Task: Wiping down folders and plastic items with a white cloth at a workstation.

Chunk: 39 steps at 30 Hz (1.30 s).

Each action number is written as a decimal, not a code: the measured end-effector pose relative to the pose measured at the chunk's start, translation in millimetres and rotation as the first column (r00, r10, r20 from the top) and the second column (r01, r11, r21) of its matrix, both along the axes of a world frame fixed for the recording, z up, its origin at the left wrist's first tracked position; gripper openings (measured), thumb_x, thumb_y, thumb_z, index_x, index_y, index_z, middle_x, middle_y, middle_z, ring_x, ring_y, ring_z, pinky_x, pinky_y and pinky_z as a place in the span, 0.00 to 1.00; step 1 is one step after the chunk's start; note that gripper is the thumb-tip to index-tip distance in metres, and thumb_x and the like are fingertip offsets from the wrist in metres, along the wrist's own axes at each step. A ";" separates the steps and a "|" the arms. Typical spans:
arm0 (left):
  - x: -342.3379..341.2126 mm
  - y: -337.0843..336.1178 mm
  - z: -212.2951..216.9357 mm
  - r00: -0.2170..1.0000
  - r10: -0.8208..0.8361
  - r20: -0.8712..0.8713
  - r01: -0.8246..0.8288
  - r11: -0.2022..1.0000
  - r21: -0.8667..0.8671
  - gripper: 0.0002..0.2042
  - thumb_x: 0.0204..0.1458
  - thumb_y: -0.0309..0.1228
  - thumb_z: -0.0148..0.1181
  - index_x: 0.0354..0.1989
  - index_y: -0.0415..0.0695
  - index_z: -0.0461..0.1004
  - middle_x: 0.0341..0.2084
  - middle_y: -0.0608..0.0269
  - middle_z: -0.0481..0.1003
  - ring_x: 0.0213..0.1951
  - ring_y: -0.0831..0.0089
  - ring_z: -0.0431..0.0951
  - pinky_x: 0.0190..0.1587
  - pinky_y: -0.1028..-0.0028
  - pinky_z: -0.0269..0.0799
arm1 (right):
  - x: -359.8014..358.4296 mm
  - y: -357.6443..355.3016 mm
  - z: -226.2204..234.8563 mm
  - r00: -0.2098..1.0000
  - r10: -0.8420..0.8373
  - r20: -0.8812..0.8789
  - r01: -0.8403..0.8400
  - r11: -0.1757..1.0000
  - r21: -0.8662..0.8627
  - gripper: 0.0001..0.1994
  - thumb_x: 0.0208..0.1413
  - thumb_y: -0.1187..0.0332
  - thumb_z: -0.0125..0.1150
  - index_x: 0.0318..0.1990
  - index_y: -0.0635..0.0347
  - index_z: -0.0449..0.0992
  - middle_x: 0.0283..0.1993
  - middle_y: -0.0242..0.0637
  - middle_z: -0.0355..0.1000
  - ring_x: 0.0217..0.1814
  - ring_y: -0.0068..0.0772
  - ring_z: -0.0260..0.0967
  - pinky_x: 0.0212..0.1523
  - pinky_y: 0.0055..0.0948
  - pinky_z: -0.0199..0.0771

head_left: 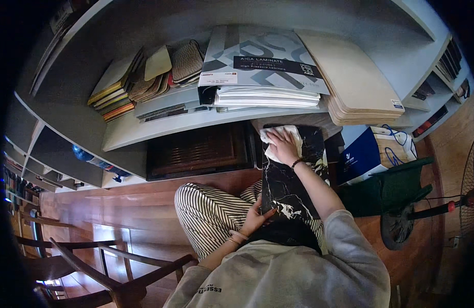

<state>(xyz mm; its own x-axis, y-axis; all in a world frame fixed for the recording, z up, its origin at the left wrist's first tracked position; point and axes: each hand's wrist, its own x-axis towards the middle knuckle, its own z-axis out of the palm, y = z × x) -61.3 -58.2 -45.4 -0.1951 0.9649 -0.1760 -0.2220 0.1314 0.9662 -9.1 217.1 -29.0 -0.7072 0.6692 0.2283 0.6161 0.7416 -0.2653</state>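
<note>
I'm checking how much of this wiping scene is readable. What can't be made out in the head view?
- Top end of the black marble slab: covered by the white cloth and the right hand.
- Slab's near end: hidden behind the grey sweatshirt.
- Left hand: its fingertips are tucked at the slab's edge.
- Items in the side shelves: too small and dark at the fisheye rim.
- Fan: cut off by the right edge.

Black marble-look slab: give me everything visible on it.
The black slab is a flat, glossy rectangular panel with white veining like marble. It rests tilted on the person's lap, its far end toward the shelf. The right hand presses a white cloth on its upper end; the left hand grips its lower left edge.
</note>
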 end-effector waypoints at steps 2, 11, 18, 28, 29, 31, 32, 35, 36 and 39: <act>-0.4 -2.5 11.2 0.998 -0.050 0.026 0.052 0.993 -0.110 0.40 0.51 0.27 0.66 0.70 0.46 0.49 0.42 0.67 0.77 0.31 0.83 0.76 0.25 0.83 0.72 | -14.4 21.6 0.4 0.999 -0.043 0.004 0.043 0.999 -0.026 0.28 0.57 0.60 0.54 0.66 0.37 0.60 0.72 0.26 0.52 0.74 0.48 0.42 0.72 0.51 0.38; 2.9 -1.3 -5.7 1.000 -0.005 0.027 0.004 0.999 0.048 0.38 0.51 0.28 0.66 0.69 0.44 0.51 0.45 0.63 0.75 0.38 0.77 0.76 0.32 0.79 0.75 | 13.1 -17.6 -2.4 0.999 -0.042 -0.009 0.042 0.998 0.048 0.28 0.57 0.62 0.54 0.66 0.36 0.60 0.72 0.27 0.52 0.74 0.47 0.43 0.72 0.49 0.38; 5.3 -0.4 -25.5 0.999 -0.003 -0.032 0.006 0.997 0.082 0.37 0.51 0.28 0.66 0.68 0.44 0.52 0.44 0.62 0.76 0.35 0.77 0.77 0.29 0.80 0.75 | 71.8 -78.6 7.0 0.999 0.005 -0.039 -0.003 0.999 0.050 0.29 0.56 0.62 0.55 0.67 0.35 0.59 0.72 0.27 0.51 0.74 0.46 0.42 0.72 0.48 0.38; 3.6 -3.3 23.8 0.999 -0.032 0.029 0.036 0.992 -0.123 0.38 0.51 0.28 0.66 0.69 0.42 0.51 0.51 0.62 0.72 0.48 0.75 0.73 0.46 0.77 0.73 | 53.9 18.2 0.9 0.990 -0.137 0.014 0.137 0.990 -0.031 0.28 0.59 0.60 0.52 0.68 0.36 0.57 0.73 0.29 0.49 0.75 0.49 0.42 0.71 0.51 0.39; 3.6 -4.5 24.2 0.999 -0.039 -0.010 0.037 0.993 -0.109 0.38 0.51 0.28 0.66 0.69 0.42 0.51 0.50 0.62 0.72 0.46 0.75 0.74 0.45 0.77 0.74 | 51.1 28.2 1.6 0.991 -0.137 0.009 0.137 0.990 -0.026 0.28 0.59 0.60 0.52 0.68 0.36 0.57 0.73 0.29 0.49 0.75 0.49 0.42 0.71 0.51 0.39; 3.6 -3.3 24.2 0.995 -0.055 -0.085 0.048 0.995 -0.082 0.37 0.52 0.28 0.66 0.69 0.44 0.52 0.50 0.62 0.73 0.44 0.76 0.75 0.42 0.77 0.75 | 49.8 45.7 2.7 0.972 -0.230 0.047 0.232 0.972 -0.036 0.27 0.59 0.60 0.51 0.67 0.36 0.57 0.73 0.29 0.50 0.74 0.49 0.43 0.71 0.52 0.40; 3.7 -4.0 25.8 0.995 -0.051 -0.084 0.044 0.996 -0.083 0.37 0.52 0.28 0.66 0.69 0.44 0.52 0.50 0.62 0.73 0.44 0.76 0.75 0.42 0.77 0.75 | 48.6 46.8 3.6 0.961 -0.269 0.072 0.272 0.961 -0.044 0.27 0.59 0.59 0.51 0.67 0.36 0.57 0.73 0.30 0.50 0.74 0.50 0.43 0.71 0.53 0.40; 6.0 -3.8 29.6 0.998 -0.037 0.057 0.047 0.984 -0.171 0.37 0.52 0.27 0.65 0.69 0.45 0.52 0.49 0.62 0.73 0.42 0.77 0.75 0.39 0.77 0.75 | 52.1 34.0 -3.6 0.962 -0.268 0.047 0.267 0.963 0.026 0.27 0.59 0.59 0.51 0.67 0.36 0.58 0.73 0.30 0.50 0.74 0.49 0.44 0.71 0.52 0.40; 6.3 -1.8 28.3 0.997 -0.045 0.064 0.056 0.983 -0.172 0.37 0.52 0.27 0.65 0.69 0.45 0.52 0.49 0.62 0.73 0.42 0.77 0.75 0.39 0.77 0.75 | 57.1 27.7 -7.2 0.962 -0.272 0.036 0.269 0.961 0.062 0.27 0.59 0.59 0.51 0.67 0.37 0.58 0.73 0.30 0.50 0.74 0.49 0.44 0.71 0.52 0.40; 3.7 -4.9 16.6 1.000 -0.021 0.002 0.021 0.995 -0.095 0.36 0.52 0.26 0.65 0.69 0.45 0.52 0.49 0.62 0.73 0.41 0.77 0.75 0.38 0.78 0.75 | 74.5 -12.5 -0.6 0.972 -0.232 0.022 0.231 0.972 0.029 0.28 0.59 0.60 0.52 0.67 0.37 0.58 0.73 0.30 0.50 0.74 0.48 0.43 0.71 0.50 0.38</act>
<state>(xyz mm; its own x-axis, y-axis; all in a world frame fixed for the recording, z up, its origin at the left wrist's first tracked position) -57.7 -63.1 -28.8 -0.1745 0.9478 -0.2670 -0.2191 0.2270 0.9489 65.4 204.6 -29.6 -0.5394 0.8095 0.2319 0.7781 0.5845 -0.2302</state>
